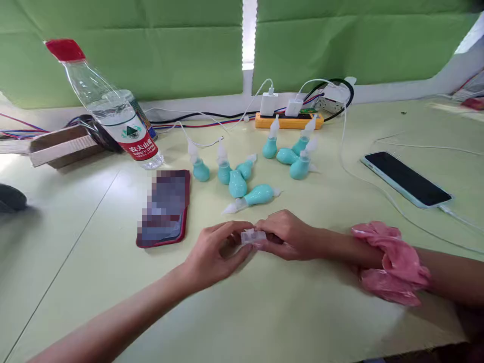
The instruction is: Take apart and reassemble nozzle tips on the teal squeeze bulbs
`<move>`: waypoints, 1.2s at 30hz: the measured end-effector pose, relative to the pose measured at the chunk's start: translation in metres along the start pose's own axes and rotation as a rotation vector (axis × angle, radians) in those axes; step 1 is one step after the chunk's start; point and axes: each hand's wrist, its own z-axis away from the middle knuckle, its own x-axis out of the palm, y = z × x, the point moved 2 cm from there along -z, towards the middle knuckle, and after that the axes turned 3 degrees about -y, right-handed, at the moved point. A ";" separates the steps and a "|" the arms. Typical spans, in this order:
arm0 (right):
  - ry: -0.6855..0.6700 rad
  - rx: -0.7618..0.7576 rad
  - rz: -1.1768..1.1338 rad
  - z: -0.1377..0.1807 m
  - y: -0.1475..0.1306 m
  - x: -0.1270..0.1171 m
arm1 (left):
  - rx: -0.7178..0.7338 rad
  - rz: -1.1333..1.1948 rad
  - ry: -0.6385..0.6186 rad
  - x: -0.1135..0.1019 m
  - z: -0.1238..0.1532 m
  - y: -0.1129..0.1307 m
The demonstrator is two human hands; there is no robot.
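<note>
My left hand point(215, 252) and my right hand point(289, 234) meet over the table, both closed on a small translucent plastic piece point(250, 237). Its exact kind is unclear, and the fingers hide its ends. Beyond the hands lie several teal bulb aspirators with clear tips. Nearest is one aspirator point(260, 194) on its side, its tip pointing left. Another bulb aspirator point(200, 170) stands upright at the left of the group. Farther right, an upright bulb aspirator point(300, 166) is among a second cluster.
A red-cased phone point(185, 217) lies left of my hands; another phone point(410, 179) charges at right. A water bottle point(130, 131) leans at the back left, near a cardboard tray point(62, 151). Behind the aspirators sits an orange power strip point(260, 121); a white cable point(361, 184) crosses the right side.
</note>
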 end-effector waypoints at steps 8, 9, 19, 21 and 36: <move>0.050 -0.011 0.003 -0.001 -0.001 -0.002 | -0.008 -0.010 -0.074 -0.003 0.000 -0.001; 0.054 -0.014 0.010 -0.001 -0.001 -0.003 | 0.008 -0.014 -0.076 -0.003 0.000 -0.001; 0.023 -0.062 0.054 -0.001 -0.001 -0.003 | 0.101 -0.027 0.002 -0.003 0.003 0.001; 0.028 -0.069 0.066 -0.001 -0.002 -0.002 | 0.133 0.000 -0.011 -0.003 0.003 0.002; 0.612 0.023 0.545 -0.010 0.007 -0.113 | -0.014 -0.310 0.065 -0.004 0.003 -0.007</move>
